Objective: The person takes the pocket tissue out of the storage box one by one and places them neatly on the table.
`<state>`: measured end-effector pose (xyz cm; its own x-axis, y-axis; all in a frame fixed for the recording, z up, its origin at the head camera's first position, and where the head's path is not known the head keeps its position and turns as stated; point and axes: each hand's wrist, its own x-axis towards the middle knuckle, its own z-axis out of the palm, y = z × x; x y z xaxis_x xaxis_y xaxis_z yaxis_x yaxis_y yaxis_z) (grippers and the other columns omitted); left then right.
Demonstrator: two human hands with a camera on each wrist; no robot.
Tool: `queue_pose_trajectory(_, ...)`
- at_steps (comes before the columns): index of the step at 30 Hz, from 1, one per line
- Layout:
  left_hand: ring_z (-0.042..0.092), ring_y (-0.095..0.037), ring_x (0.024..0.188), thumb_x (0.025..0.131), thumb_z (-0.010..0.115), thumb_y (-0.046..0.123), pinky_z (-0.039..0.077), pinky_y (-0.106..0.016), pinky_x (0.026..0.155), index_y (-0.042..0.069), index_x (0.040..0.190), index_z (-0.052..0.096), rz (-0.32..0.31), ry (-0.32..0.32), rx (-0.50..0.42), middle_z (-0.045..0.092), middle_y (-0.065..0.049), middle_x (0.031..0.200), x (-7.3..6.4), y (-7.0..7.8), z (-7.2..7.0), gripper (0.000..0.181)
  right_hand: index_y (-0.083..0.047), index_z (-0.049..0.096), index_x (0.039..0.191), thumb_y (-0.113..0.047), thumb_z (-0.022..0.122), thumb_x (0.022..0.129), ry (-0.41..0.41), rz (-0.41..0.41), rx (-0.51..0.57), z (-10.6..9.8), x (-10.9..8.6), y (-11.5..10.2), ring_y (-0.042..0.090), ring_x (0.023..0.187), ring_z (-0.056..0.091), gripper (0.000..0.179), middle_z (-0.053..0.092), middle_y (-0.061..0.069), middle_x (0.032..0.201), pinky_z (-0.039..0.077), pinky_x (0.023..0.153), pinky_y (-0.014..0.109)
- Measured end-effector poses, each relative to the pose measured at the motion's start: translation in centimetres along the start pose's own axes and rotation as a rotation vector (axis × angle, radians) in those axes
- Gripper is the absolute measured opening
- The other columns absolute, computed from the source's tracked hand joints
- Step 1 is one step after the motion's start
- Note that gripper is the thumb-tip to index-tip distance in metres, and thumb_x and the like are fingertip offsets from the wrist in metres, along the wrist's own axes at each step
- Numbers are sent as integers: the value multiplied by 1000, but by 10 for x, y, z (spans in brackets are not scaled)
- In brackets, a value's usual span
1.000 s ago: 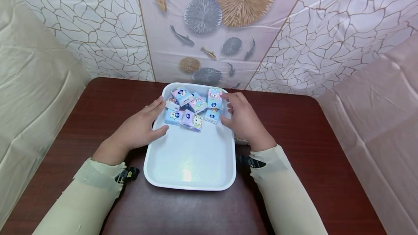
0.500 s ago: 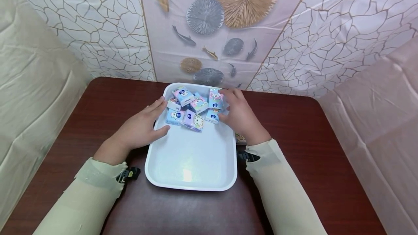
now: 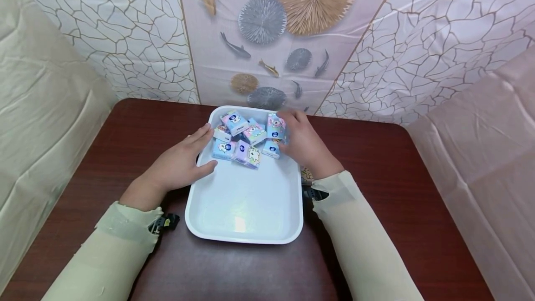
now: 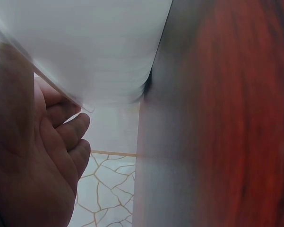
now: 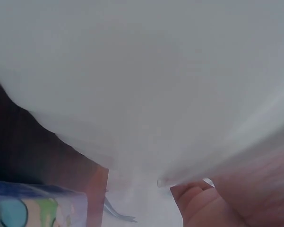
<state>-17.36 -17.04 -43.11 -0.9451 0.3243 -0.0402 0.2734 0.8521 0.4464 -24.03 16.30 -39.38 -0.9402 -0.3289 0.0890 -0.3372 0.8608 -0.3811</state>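
Observation:
A white tray (image 3: 244, 208) holds several small tissue packets at its far end. My left hand (image 3: 175, 164) lies along the tray's left rim, fingers extended forward and thumb reaching over the rim. In the left wrist view its fingers (image 4: 68, 142) show beyond the tray's side. At the far right corner, my right hand (image 3: 307, 145) curls its fingers and thumb round the right side of a blue-pink tissue packet (image 3: 276, 127), which lies on another packet (image 3: 271, 149). A purple packet (image 3: 246, 153) sits nearest the tray's middle. The right fingers' undersides are partly hidden.
Another printed packet (image 3: 307, 176) stands on the table beside the tray's right side, partly under the right wrist; its end (image 5: 38, 205) shows in the right wrist view. The dark red-brown table (image 3: 376, 175) extends both sides, with patterned cloth walls behind.
The right hand has moved inward and slightly forward, and its fingers have closed in round the upper right packet. The left hand, tray and packets stay about where they were.

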Motion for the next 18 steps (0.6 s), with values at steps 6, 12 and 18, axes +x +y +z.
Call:
queue_pose_trajectory(6,19,-31,164,97,63,57,31,-58,126,21,170,16,-5,7,4,5,5,179,1,-1,1,93,-17,43,160,-17,85,87,-38,1,-39,-4,4,-1,31,136,56,84,34,16,164,54,110,47)
queue_pose_trajectory(12,18,-30,164,97,63,58,30,-59,126,21,170,17,-4,7,1,5,5,179,2,-1,2,94,-18,44,160,-15,85,87,-88,2,-51,-9,6,-2,29,134,56,83,34,15,164,55,109,46)
queue_pose_trajectory(18,19,-33,164,97,63,57,30,-59,126,21,170,16,-9,1,-3,5,5,179,1,0,1,94,-18,48,157,-14,85,86,-106,-8,-59,-10,9,-2,28,132,55,80,36,13,163,54,110,46)
